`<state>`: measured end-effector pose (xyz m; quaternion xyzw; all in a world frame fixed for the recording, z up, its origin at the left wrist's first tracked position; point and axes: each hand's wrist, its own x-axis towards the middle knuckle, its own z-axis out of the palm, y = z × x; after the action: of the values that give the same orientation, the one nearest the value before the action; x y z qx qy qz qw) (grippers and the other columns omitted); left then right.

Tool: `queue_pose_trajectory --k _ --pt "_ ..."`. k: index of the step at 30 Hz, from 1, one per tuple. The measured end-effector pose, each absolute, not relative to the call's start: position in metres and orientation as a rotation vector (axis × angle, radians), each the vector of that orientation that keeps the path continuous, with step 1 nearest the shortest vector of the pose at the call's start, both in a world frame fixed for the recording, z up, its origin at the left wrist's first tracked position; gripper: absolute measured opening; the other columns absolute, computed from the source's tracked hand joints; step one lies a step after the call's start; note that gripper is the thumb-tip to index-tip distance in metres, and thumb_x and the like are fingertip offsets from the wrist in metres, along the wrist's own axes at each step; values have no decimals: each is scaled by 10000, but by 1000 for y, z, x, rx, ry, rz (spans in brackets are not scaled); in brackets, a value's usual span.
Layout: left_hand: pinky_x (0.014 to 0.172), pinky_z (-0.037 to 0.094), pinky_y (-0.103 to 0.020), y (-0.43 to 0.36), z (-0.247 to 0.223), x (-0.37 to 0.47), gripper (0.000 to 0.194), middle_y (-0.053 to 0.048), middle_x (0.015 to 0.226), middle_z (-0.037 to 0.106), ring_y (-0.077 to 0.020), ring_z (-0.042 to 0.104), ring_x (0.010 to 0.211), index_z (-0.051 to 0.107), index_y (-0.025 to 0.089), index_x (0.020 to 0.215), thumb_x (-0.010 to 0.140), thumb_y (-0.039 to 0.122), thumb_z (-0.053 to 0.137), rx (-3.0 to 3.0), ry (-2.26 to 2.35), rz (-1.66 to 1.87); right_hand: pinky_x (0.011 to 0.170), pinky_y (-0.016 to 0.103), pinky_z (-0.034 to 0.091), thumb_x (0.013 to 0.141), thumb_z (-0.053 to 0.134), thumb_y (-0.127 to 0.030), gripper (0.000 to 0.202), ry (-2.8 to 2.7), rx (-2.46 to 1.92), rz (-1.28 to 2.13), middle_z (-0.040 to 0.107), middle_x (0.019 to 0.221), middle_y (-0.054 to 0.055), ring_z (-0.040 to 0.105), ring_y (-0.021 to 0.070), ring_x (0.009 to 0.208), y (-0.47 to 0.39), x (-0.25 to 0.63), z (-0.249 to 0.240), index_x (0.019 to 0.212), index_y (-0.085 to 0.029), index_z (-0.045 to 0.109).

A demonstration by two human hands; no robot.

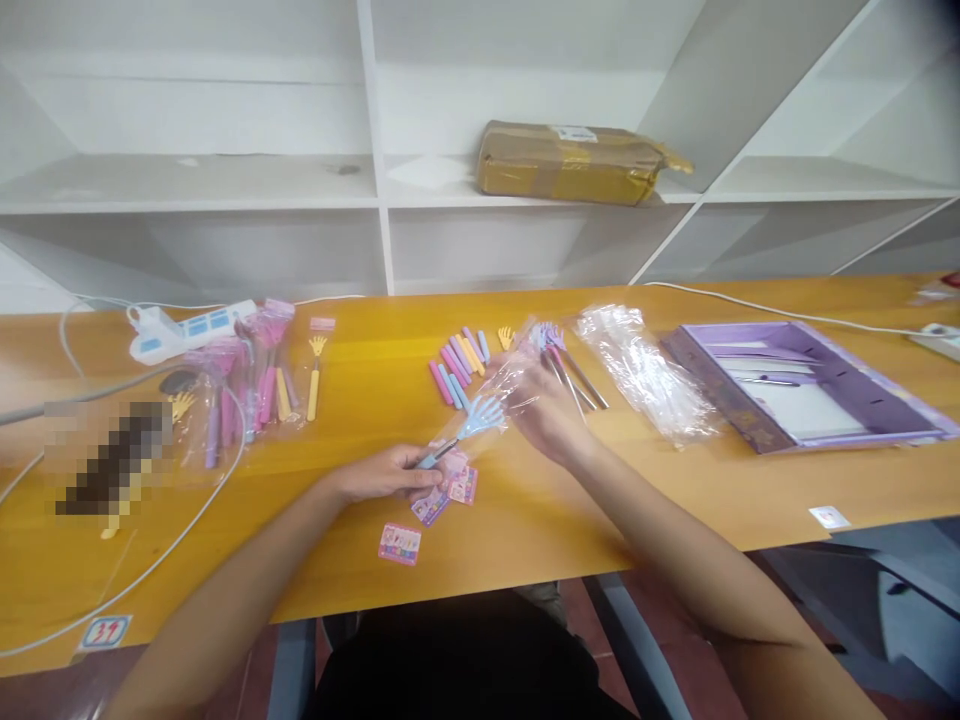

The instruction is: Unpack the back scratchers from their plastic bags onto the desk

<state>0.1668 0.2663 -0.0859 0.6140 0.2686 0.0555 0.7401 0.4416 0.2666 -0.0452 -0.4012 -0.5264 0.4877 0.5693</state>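
Note:
My left hand (391,474) is closed around the handle of a light blue back scratcher (481,416), whose hand-shaped head points up and to the right. Clear film of a plastic bag (501,378) runs between that head and my right hand (553,412), which is blurred and closed on the bag. Whether the head is inside the bag or behind it, I cannot tell. Printed cards (430,506) lie under and beside my left hand, with one card (400,544) apart nearer the edge. Beyond my right hand are scratcher rods (574,372) with coloured heads.
Several coloured handle tubes (455,362) lie mid-table. Bagged scratchers (259,385) and a power strip (199,328) with loose cables are at left. A stack of clear bags (649,375) and an open purple box (784,445) stand at right. A taped carton (562,165) rests on the shelf.

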Motion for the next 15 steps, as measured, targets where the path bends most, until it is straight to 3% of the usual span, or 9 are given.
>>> queue_pose_trajectory --k 3,5,8,12,15 --pt "536 275 -234 266 -87 169 513 27 709 540 -94 406 579 621 163 958 923 671 681 1347 572 100 900 385 567 875 803 -536 315 -1179 -793 1315 694 1056 60 664 220 1006 268 449 -47 906 -247 681" --pt "529 270 -237 265 -88 170 521 32 698 526 -94 392 570 628 161 983 943 680 648 1368 563 127 998 435 546 873 793 -529 287 -1085 -719 1354 701 1183 58 661 253 1130 267 458 -45 997 -279 727" --pt "530 277 -238 264 -90 172 514 39 693 516 -93 392 564 613 168 980 965 681 613 1373 580 202 1065 491 517 788 850 -540 487 -1163 -701 1504 693 1308 72 633 309 1250 258 460 -50 1199 -300 745" --pt "529 290 -237 262 -90 175 496 34 740 530 -85 392 565 589 177 943 964 672 621 1397 587 188 1004 428 539 883 789 -560 372 -1115 -896 1369 729 1145 81 676 257 1114 252 449 -63 1085 -250 744" --pt "550 334 -236 260 -84 176 483 28 801 545 -94 429 592 620 189 1128 961 642 644 1405 594 119 854 349 544 979 699 -519 306 -959 -968 1033 673 919 47 654 175 870 272 481 -49 920 -222 658"
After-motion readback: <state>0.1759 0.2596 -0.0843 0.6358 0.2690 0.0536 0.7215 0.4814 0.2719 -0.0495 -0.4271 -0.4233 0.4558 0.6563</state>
